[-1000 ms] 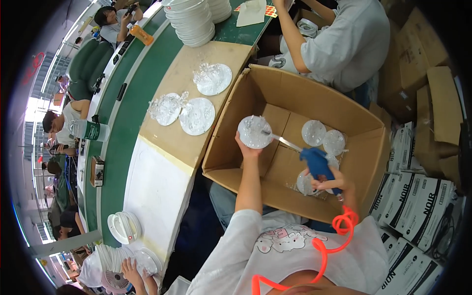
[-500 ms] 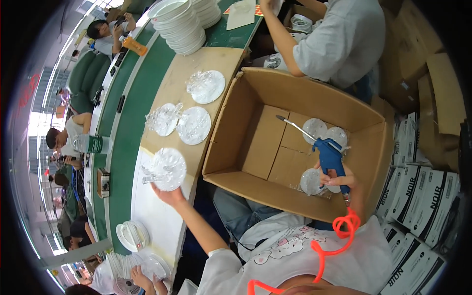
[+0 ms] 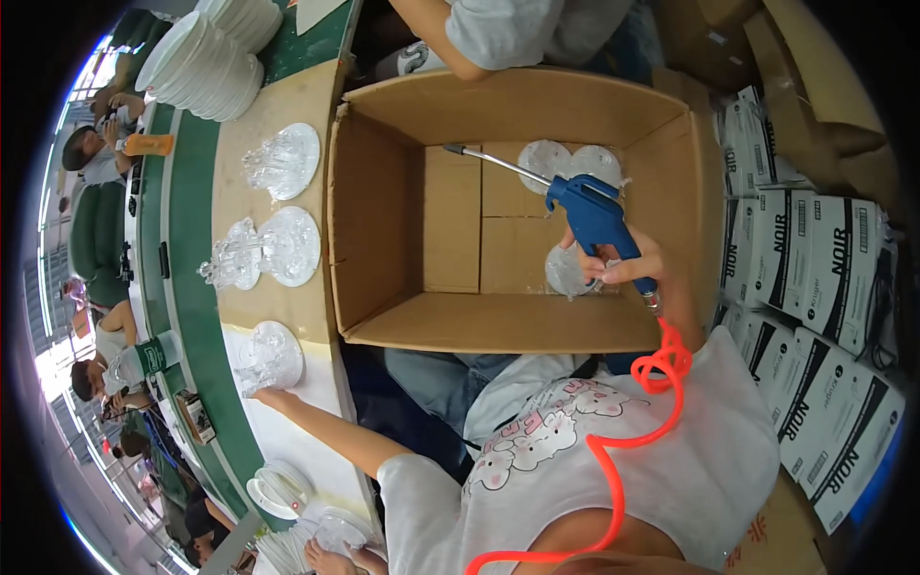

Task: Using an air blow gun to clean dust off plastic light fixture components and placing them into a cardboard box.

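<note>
My right hand [image 3: 634, 264] is wrapped round the handle of a blue air blow gun [image 3: 592, 209], whose thin metal nozzle points left over an open cardboard box [image 3: 479, 321]. A coiled orange hose [image 3: 661, 364] runs from the handle across my shirt. Inside the box lie several round clear plastic pieces [image 3: 544, 165], partly hidden by the gun and hand. On the table to the left, my left hand [image 3: 273, 398] grips the near edge of a clear plastic piece with a round base [image 3: 273, 353]; its fingertips are mostly hidden. Similar clear pieces [image 3: 290, 247] lie farther along the table.
Stacked white plates [image 3: 206, 77] stand at the far left of the table. A co-worker [image 3: 508, 29] sits beyond the box. Another person's hands [image 3: 335, 556] work at the lower left near white round parts [image 3: 280, 491]. White printed cartons [image 3: 815, 268] are piled on the right.
My view has turned, so the table and box appear farther left. The piece in my left hand sits lower, farther from its neighbours. The blow gun has shifted slightly left over the box.
</note>
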Available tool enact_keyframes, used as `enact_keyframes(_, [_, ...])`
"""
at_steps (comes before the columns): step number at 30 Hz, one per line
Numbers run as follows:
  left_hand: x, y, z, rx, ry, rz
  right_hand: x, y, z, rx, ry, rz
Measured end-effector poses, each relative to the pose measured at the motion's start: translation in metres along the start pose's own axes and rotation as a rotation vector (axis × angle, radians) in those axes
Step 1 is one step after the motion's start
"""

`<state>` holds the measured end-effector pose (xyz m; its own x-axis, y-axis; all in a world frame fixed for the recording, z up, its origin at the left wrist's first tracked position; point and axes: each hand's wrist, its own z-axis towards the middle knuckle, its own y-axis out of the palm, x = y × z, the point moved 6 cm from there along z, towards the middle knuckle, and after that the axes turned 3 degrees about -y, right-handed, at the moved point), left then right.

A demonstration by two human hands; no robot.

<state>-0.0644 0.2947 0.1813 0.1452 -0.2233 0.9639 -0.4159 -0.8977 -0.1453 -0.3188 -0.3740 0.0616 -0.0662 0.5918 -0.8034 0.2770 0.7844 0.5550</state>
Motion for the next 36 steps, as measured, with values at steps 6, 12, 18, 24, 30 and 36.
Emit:
enact_keyframes(6, [-0.083,0.070,0.224,0.618,-0.097,-0.099,-0.002,-0.015,-0.006,0.041,-0.041,-0.033])
enact_keyframes(12, [-0.020,0.194,0.247,1.093,0.491,0.648,-0.012,-0.029,-0.021,0.163,-0.080,-0.065])
enact_keyframes(18, [0.003,0.611,0.173,-0.382,0.874,0.915,-0.021,-0.031,-0.024,0.173,-0.116,-0.087])
enact_keyframes(24, [-0.189,0.770,0.066,-1.489,0.422,0.225,-0.019,-0.018,-0.011,0.101,-0.095,-0.098])
enact_keyframes(30, [-0.209,0.778,0.062,-1.626,0.278,0.236,-0.014,-0.026,-0.016,0.168,-0.118,-0.076])
enact_keyframes(36, [-0.219,0.792,0.051,-1.750,0.153,0.289,-0.013,-0.024,-0.007,0.102,-0.103,-0.055])
